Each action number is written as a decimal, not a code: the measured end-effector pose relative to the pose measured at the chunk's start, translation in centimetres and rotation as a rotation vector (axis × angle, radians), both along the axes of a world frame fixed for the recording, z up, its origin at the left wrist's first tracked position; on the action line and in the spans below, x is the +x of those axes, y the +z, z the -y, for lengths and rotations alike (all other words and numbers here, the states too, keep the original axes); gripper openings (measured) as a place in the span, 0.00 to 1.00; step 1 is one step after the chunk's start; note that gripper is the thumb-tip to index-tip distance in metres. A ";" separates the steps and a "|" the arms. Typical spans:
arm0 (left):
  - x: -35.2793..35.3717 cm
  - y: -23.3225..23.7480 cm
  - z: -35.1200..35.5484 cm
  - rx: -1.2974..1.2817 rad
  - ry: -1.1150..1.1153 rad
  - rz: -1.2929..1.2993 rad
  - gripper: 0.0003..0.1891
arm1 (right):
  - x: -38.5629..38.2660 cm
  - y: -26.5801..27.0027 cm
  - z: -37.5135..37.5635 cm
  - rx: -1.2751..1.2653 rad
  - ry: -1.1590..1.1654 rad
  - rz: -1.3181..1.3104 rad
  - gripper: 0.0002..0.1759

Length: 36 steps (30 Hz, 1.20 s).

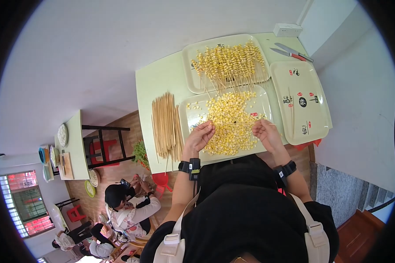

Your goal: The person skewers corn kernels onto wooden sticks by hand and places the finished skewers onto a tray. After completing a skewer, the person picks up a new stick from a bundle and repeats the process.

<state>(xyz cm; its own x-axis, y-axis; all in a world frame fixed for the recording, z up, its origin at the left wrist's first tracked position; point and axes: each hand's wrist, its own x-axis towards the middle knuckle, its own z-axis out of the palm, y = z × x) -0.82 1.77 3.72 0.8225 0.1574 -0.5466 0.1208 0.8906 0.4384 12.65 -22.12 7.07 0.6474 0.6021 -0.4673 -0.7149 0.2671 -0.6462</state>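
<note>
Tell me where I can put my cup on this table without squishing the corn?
The table strip left of the stick pile is bare. The right tray is mostly bare too. Crowded: the kernel tray, where the left hand and right hand pinch a skewer, the corn-skewer tray behind it, and the corner with the knives.

Both forearms reached forward from the torso; the left hand (pixel 200 136) and right hand (pixel 266 133) were level, apart, fingers pinched closed.
</note>
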 end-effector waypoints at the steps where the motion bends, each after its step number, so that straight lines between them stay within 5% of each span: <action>1: 0.0 0.0 0.1 0.015 -0.012 -0.014 0.11 | -0.1 0.0 -0.2 -0.006 0.007 -0.005 0.14; 15: 1.1 0.2 1.1 -0.111 0.099 0.084 0.09 | -2.0 1.8 -1.9 0.035 0.164 -0.092 0.16; 20: 1.3 -0.1 0.2 -0.098 0.163 0.079 0.09 | -1.2 1.6 -0.5 -0.193 0.566 0.333 0.15; 24: 1.8 0.5 1.3 -0.067 0.118 0.030 0.08 | -2.6 1.0 -1.9 -0.203 0.669 0.504 0.15; 32: 2.9 0.9 2.4 0.000 -0.071 0.056 0.12 | -2.5 1.8 -2.9 -0.204 0.568 0.447 0.14; 36: 2.6 0.4 0.7 -0.049 0.266 0.075 0.11 | -2.3 1.6 -2.3 -0.227 0.596 0.461 0.14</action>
<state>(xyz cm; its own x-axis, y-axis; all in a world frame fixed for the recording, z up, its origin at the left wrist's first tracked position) 1.74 1.08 4.16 0.7940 0.3481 -0.4984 -0.1513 0.9072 0.3925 10.33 -19.81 8.69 0.4041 0.8305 -0.3832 -0.3428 -0.2509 -0.9053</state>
